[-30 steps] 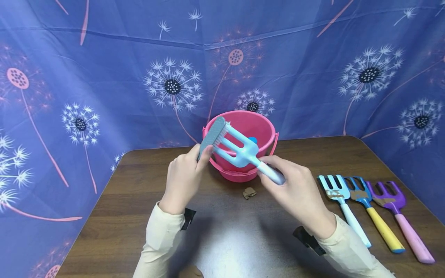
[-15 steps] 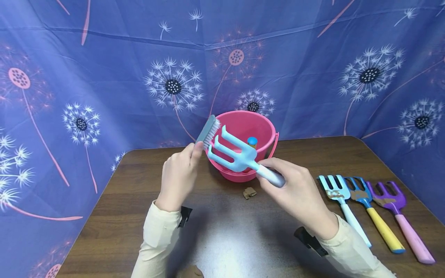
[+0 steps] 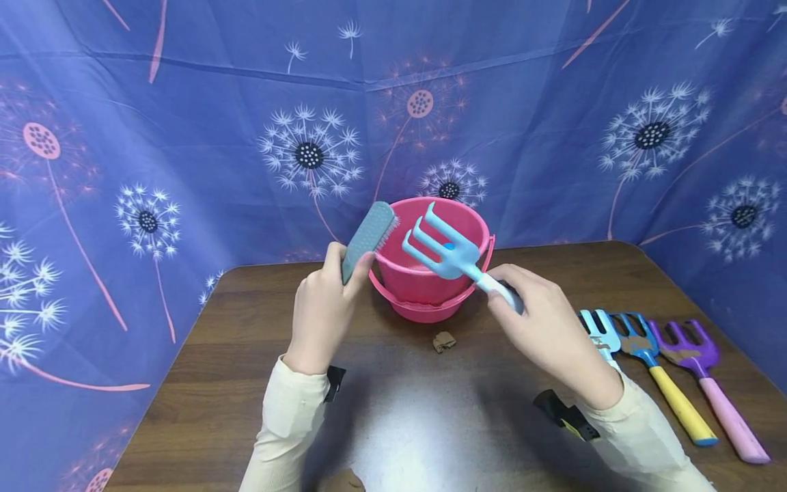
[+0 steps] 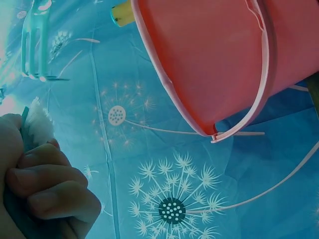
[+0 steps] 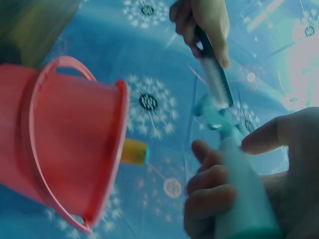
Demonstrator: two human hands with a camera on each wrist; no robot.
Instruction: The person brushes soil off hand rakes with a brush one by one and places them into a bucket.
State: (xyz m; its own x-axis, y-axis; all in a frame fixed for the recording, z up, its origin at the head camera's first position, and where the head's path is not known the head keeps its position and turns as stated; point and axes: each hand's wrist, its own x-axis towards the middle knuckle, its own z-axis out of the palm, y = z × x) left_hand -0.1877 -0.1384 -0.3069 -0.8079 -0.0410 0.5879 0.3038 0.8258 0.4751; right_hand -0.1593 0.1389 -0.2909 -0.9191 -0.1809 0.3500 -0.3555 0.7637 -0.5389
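Note:
My left hand [image 3: 320, 314] grips a grey-blue scrubbing brush [image 3: 365, 239], its white bristles facing right. In the left wrist view the fingers curl around the brush's lower part, below the bristles [image 4: 39, 123]. Opposite it, my right hand [image 3: 553, 328] holds a light blue hand rake [image 3: 455, 260] by its white handle [image 5: 244, 184], tines pointing up and left. A gap shows between bristles and tines in the head view. Both tools overlap the pink bucket [image 3: 418, 287] behind them. From the bucket's mouth sticks a yellow-orange handle with a blue end [image 5: 133, 152]; its rest is hidden inside.
On the right of the wooden table [image 3: 233, 342] lie three hand rakes with brown smears: a light blue one [image 3: 599, 329] partly behind my right arm, a blue-yellow one [image 3: 673, 396] and a purple-pink one [image 3: 725, 410]. A crumpled brown lump [image 3: 443, 342] lies before the bucket.
A second ago the bristles lay against the tines. The rake has since moved right and up, away from the brush, and the brush has turned to show more of its back.

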